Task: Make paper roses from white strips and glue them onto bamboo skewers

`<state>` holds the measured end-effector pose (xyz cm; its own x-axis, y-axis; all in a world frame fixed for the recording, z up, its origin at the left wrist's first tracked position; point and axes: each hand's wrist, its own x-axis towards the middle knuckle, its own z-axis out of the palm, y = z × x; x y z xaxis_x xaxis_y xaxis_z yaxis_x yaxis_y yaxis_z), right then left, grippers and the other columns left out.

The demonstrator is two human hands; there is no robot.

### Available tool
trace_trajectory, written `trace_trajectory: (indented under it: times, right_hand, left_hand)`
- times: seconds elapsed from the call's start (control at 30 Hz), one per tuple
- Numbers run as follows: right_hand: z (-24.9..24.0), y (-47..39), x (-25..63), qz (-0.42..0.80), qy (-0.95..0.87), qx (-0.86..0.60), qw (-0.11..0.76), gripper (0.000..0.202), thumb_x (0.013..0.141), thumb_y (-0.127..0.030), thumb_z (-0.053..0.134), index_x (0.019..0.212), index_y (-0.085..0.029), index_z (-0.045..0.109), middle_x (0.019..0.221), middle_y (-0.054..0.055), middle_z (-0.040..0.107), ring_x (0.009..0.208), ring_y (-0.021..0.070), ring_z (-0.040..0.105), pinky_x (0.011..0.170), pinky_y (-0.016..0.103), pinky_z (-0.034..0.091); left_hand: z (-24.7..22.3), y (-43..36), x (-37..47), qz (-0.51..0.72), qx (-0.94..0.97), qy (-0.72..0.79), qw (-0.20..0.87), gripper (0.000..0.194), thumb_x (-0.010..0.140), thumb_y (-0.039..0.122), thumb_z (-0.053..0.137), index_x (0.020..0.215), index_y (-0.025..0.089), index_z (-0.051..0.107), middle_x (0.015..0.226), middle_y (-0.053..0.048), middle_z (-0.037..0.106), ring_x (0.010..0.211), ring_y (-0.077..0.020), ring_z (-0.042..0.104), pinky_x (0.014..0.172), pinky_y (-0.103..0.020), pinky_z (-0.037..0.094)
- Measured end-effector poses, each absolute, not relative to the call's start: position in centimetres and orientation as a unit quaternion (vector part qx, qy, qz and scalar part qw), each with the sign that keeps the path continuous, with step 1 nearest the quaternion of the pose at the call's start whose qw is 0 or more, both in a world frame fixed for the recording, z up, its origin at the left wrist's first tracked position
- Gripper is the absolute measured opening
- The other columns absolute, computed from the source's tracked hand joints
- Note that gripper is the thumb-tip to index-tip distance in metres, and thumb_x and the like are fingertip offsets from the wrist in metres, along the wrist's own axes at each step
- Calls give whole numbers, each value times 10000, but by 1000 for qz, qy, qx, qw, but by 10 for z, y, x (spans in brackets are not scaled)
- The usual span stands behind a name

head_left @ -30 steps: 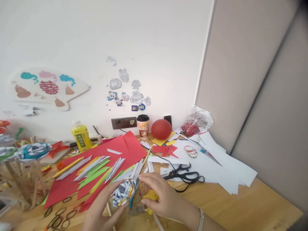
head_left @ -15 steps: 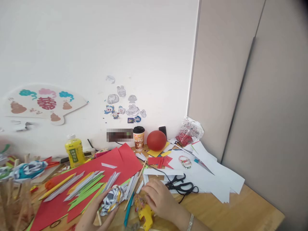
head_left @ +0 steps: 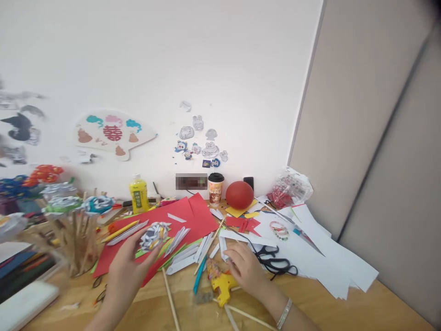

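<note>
Between its thumb and fingers, my left hand (head_left: 129, 262) grips a woven ball of white, grey and yellow paper strips (head_left: 154, 236), raised over the paper strips. My right hand (head_left: 245, 266) is curled just beside a yellow glue gun (head_left: 222, 287) that lies on the table; whether its fingertips hold something is hidden. A teal strip (head_left: 200, 275) and a thin wooden stick (head_left: 209, 246) lie between my hands. Red paper sheets (head_left: 198, 216) are spread behind, with white and green folded strips (head_left: 177, 241) on and beside them.
Black scissors (head_left: 275, 265) and white paper (head_left: 330, 257) lie to the right. Behind stand a yellow bottle (head_left: 139, 195), a lidded cup (head_left: 216, 191) and a red balloon (head_left: 240, 195). A holder of wooden sticks (head_left: 77, 243) stands left, below paper flowers (head_left: 65, 202).
The view has swung left, showing more of the table's left side. My left hand has lifted the woven ball higher, away from the strips. My right hand stays by the glue gun.
</note>
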<state>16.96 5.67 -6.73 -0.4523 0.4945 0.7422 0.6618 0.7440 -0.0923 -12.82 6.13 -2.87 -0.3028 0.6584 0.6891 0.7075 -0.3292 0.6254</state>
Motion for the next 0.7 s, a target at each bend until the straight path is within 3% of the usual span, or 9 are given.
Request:
trace_trajectory:
  times: [0.17,0.4,0.7]
  right_hand:
    - [-71,65,186,-125,-834,-355,403,229,852,-77,410,1018,-162,544,909,94,617,867,225,568,768,409,500]
    - [-77,76,195,-167,-830,-335,413,226,876,-132,407,1046,-161,552,932,107,625,869,234,586,772,434,497]
    - [-73,71,190,-218,-830,-288,425,194,890,-225,432,1025,-176,563,859,79,653,790,211,625,734,368,496]
  left_hand:
    - [-20,59,-134,-573,-574,-584,19,498,735,443,614,1135,154,545,1106,-122,635,974,-272,617,874,-405,495]
    - [-25,66,-143,-606,-550,-573,40,463,729,439,607,1092,156,561,1055,-121,646,962,-281,609,863,-440,482]
    - [-49,50,-99,-556,-643,-526,-20,390,690,189,657,1071,191,571,1033,-90,674,959,-243,639,826,-388,525]
